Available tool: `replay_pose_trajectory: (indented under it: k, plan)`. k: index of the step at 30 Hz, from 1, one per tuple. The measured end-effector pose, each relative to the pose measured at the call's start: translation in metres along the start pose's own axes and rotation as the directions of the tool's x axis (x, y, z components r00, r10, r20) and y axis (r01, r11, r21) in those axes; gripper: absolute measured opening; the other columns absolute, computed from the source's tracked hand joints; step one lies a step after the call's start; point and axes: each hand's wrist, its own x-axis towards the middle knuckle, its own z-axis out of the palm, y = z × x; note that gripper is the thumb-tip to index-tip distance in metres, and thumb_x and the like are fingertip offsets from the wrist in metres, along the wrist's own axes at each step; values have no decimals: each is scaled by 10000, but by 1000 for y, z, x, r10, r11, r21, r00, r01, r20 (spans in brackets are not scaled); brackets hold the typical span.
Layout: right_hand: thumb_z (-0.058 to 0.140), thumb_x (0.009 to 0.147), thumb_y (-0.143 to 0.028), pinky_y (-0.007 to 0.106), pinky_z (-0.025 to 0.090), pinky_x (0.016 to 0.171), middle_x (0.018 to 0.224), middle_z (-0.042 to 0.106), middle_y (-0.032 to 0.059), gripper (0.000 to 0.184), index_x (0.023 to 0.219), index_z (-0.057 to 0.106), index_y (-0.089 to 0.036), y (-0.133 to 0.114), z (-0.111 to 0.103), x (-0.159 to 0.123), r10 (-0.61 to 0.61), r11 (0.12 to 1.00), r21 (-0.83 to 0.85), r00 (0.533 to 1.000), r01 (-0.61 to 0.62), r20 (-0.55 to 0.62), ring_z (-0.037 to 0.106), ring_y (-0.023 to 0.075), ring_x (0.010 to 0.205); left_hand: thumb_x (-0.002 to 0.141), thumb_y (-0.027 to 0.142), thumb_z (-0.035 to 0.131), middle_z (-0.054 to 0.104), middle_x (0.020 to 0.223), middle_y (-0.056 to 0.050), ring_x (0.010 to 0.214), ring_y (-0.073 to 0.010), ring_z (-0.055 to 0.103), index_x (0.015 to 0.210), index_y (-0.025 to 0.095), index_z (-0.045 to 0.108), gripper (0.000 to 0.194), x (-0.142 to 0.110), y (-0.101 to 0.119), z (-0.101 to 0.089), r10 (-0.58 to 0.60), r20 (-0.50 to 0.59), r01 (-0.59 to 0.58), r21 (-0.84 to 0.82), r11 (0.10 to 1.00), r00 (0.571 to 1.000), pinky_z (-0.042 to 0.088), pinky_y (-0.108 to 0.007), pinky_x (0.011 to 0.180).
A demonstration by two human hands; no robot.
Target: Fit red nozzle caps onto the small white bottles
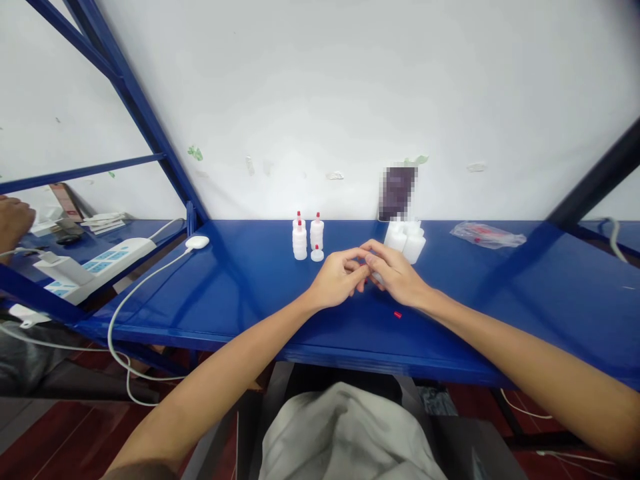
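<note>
Both of my hands meet over the middle of the blue shelf (500, 293). My left hand (337, 279) is closed in a pinch, its fingertips against those of my right hand (395, 273), which is curled round a small white bottle (377, 276) that is mostly hidden. A tiny red cap (397, 315) lies on the shelf just in front of my right wrist. Behind my hands stand three small white bottles with red tips (301, 240), a loose white cap (317, 254) and a cluster of plain white bottles (407, 241).
A clear plastic bag (487, 235) lies at the back right. A white power strip (107, 260) and a white puck on a cable (197, 243) lie at the left. Another person's hand (14, 223) shows at the far left edge. Blue frame struts (135, 100) slant overhead.
</note>
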Motion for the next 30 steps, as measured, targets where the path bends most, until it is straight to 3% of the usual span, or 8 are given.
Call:
replay_pose_trajectory:
  k: [3, 7, 13, 17, 21, 24, 26, 30]
  plan:
    - [413, 953, -446, 246, 384, 453, 552, 542, -54, 267, 1051, 515, -220, 2, -1, 3, 70, 997, 22, 993, -68, -96, 476, 134, 449, 892, 468, 590, 534, 504, 65, 362, -64, 433, 1042, 163, 598, 340, 3, 0, -21, 15, -217, -6, 41, 999, 976, 332, -173, 394]
    - [433, 845, -290, 259, 439, 447, 519, 481, -71, 162, 994, 470, -237, 3, -5, 8, 237, 945, 257, 966, -203, -107, 466, 140, 443, 896, 394, 578, 551, 494, 60, 421, -91, 503, 968, 187, 612, 222, 4, -4, -62, 140, -500, 61, 365, 929, 855, 386, -197, 493]
    - [463, 635, -230, 205, 330, 310, 605, 496, -77, 367, 984, 361, -277, -5, -8, 10, 371, 783, 528, 928, -329, 29, 459, 138, 419, 942, 363, 496, 648, 587, 28, 552, -155, 614, 1056, 226, 642, 231, 0, -18, -81, 157, -410, 193, 690, 698, 899, 440, -251, 652]
    - [440, 666, -248, 174, 206, 295, 594, 493, -76, 311, 967, 368, -276, 0, -6, 11, 386, 828, 441, 923, -346, -1, 424, 125, 387, 945, 359, 481, 692, 680, -8, 634, -189, 648, 1078, 231, 654, 253, 2, -24, -77, 91, -390, 266, 761, 591, 916, 456, -276, 691]
    - [436, 740, -257, 193, 289, 348, 686, 526, -48, 207, 946, 416, -255, 12, -6, 14, 297, 924, 284, 949, -257, -105, 456, 115, 461, 935, 321, 491, 673, 672, -10, 633, -186, 641, 1154, 218, 646, 288, 1, -23, -70, 134, -402, 264, 783, 564, 906, 449, -274, 678]
    - [489, 773, -268, 232, 408, 470, 813, 554, -21, 191, 958, 452, -241, 16, -7, 16, 156, 970, 213, 971, -117, -179, 517, 124, 593, 951, 283, 457, 648, 653, 3, 590, -151, 608, 1148, 190, 643, 286, -6, -14, -51, 242, -248, 56, 798, 600, 938, 433, -253, 644]
    - [552, 771, -286, 253, 437, 551, 824, 567, -15, 226, 974, 465, -235, 15, -9, 17, 113, 978, 197, 966, -67, -233, 545, 137, 660, 941, 258, 476, 665, 696, 2, 610, -135, 611, 1073, 190, 668, 242, -12, -4, -32, 235, 27, -165, 787, 594, 972, 429, -240, 637]
    - [647, 749, -319, 280, 436, 606, 831, 632, 8, 267, 969, 536, -216, 11, -10, 17, 124, 987, 136, 944, -86, -305, 571, 161, 704, 932, 348, 552, 706, 889, -33, 797, -175, 661, 1123, 211, 683, 269, -16, 13, 7, 123, 444, -439, 735, 517, 887, 452, -256, 687]
